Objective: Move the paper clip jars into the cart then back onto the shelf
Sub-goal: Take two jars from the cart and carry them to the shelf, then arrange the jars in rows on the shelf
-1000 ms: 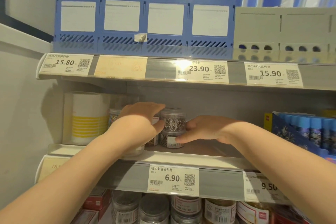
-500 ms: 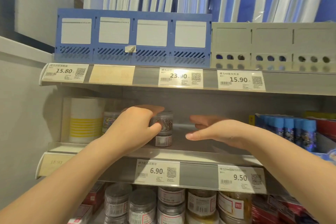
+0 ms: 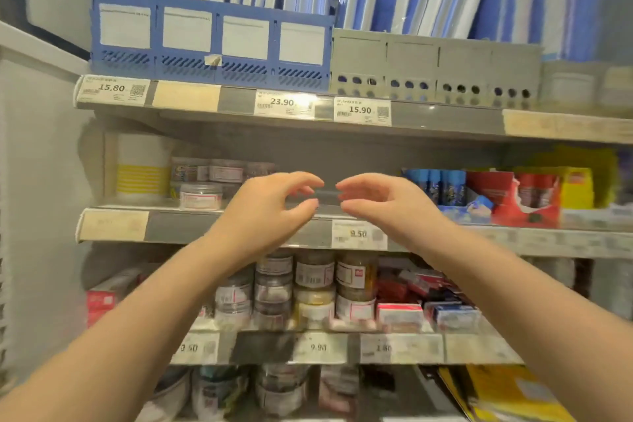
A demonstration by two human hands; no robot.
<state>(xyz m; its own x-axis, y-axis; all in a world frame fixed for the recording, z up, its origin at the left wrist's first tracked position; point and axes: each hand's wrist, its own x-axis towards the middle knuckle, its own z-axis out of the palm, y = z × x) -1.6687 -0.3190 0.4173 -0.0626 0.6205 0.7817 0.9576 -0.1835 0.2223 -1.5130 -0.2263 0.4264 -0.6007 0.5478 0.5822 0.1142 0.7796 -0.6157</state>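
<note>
Both grips loose & empty: L hand (image 3: 270,212) & R hand (image 3: 380,209) hover at the shelf (image 3: 185,227), clip jars (image 3: 200,196) upright to my left, L nearer.

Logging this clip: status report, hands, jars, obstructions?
Left hand empty, fingers loosely curled. Right hand likewise. Paper clip jars on middle shelf, left of both hands. Nothing between them.

We look through a single wide-angle camera worn on the person's head. It faces the shelving (image 3: 445,127) straight on and close, roughly level with the middle shelf (image 3: 191,228); the left forearm (image 3: 147,312) and right forearm (image 3: 513,291) enter from the lower corners.
</note>
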